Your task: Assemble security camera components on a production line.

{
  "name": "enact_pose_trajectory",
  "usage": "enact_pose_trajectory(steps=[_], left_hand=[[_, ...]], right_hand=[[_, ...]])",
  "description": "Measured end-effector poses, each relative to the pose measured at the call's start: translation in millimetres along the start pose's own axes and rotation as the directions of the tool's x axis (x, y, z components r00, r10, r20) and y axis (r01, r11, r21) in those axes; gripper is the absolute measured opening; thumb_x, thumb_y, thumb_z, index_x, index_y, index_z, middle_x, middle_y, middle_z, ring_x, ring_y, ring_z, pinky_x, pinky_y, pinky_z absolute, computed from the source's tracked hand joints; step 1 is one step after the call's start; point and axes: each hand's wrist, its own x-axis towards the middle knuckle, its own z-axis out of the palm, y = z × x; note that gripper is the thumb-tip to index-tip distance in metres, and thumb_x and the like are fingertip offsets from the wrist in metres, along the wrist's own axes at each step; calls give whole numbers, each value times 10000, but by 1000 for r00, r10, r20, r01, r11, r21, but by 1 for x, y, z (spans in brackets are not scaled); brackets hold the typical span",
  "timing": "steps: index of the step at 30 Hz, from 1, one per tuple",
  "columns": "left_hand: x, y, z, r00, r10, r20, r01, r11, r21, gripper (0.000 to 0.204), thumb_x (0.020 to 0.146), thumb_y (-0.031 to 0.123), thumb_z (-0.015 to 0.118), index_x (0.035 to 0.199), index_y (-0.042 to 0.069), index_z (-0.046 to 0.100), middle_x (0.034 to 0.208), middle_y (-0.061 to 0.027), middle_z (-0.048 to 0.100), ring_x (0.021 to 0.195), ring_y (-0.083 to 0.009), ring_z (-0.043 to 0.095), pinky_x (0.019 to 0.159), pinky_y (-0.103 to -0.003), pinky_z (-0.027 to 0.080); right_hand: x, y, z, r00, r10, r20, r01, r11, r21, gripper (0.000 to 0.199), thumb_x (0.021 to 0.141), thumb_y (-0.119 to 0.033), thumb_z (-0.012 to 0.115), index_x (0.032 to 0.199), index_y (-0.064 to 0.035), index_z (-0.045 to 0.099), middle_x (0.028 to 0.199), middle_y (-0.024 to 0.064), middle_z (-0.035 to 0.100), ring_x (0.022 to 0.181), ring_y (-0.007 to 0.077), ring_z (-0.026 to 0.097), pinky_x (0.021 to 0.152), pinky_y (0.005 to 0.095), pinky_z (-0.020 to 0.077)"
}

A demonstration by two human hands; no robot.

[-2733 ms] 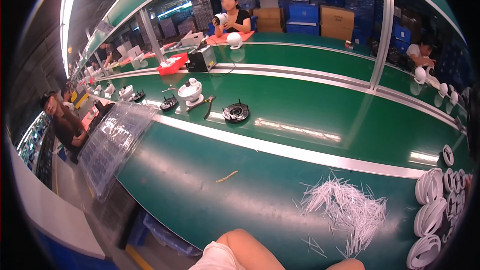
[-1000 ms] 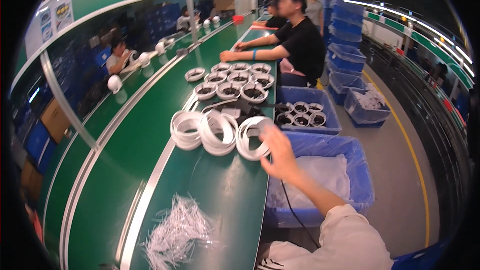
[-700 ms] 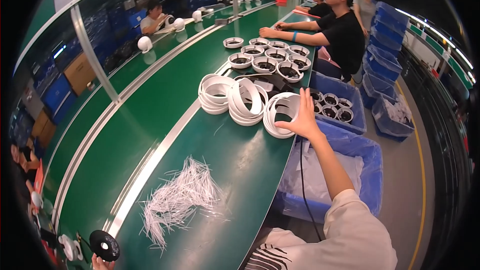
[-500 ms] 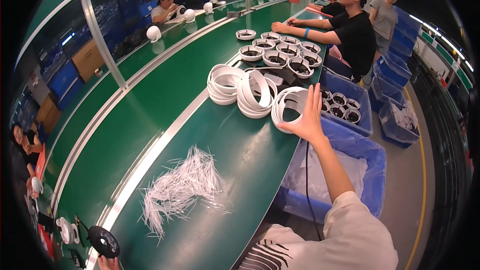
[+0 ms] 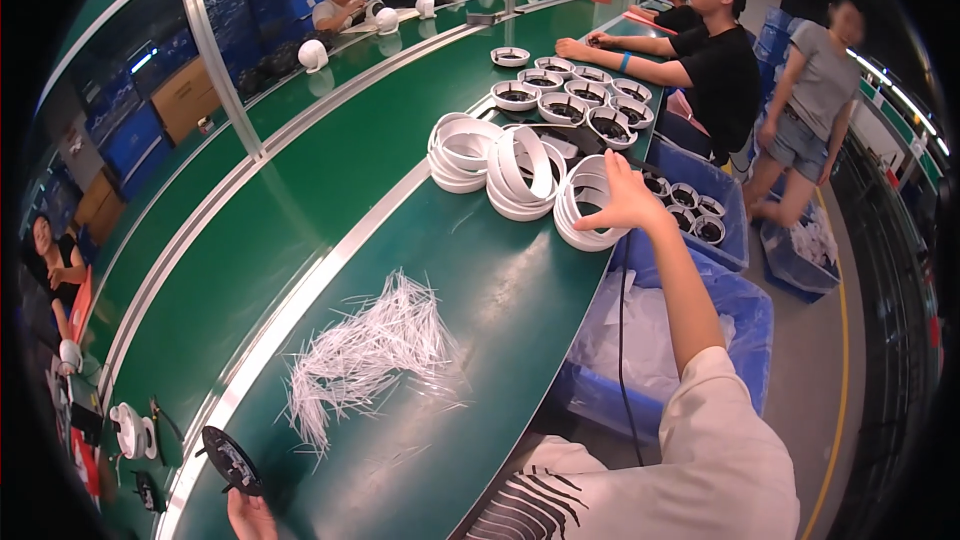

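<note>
My left hand (image 5: 250, 515), at the lower left, pinches the edge of a black round disc-shaped part (image 5: 232, 460), tilted above the green bench. My right hand (image 5: 638, 205) reaches to the nearest stack of white rings (image 5: 572, 208) at the bench's right edge. Its thumb and fingers are spread wide over the right side of the top ring; whether they press on it is hard to tell. To the left stand two more stacks, a middle one (image 5: 520, 205) with a tilted ring on top and a far-left one (image 5: 455, 175).
A pile of thin white strips (image 5: 375, 355) lies on the bench (image 5: 480, 340). Beyond the rings sit several white rings with black inserts (image 5: 563, 110). Blue bins (image 5: 745, 325) line the right side, with a black cable hanging nearby. Co-workers sit along the line; one person stands at right.
The black disc has tilted, and my left hand has risen into view with it. My right hand has turned closer over the ring stack. The person at right has walked nearer.
</note>
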Motion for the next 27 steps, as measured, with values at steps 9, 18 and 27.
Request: enact_pose_trajectory(steps=[9,18,27], left_hand=[[-14,-9,12,993,65,95,-63,998,-25,211,840,108,472,1033,34,510,983,-86,589,870,-186,572,703,-301,495],[-38,-49,106,940,341,-7,-340,938,63,424,856,57,446,1240,91,267,1027,-114,517,841,-207,580,675,-359,526],[-78,-73,150,844,530,83,-536,828,165,700,757,-132,425,1311,102,65,1214,-142,343,1002,-240,519,779,-325,505]], right_hand=[[-33,-27,-37,942,-43,-332,61,997,42,1116,447,-397,766,1315,20,202,1359,219,207,1236,350,241,983,423,266],[-138,-210,38,723,-681,-112,73,-85,994,1100,481,-180,795,1343,-1,135,1351,115,225,1243,237,257,964,394,309],[-192,-326,83,639,-755,148,-221,3,975,991,599,-175,758,1320,29,111,1306,173,246,1213,265,283,930,388,348]])
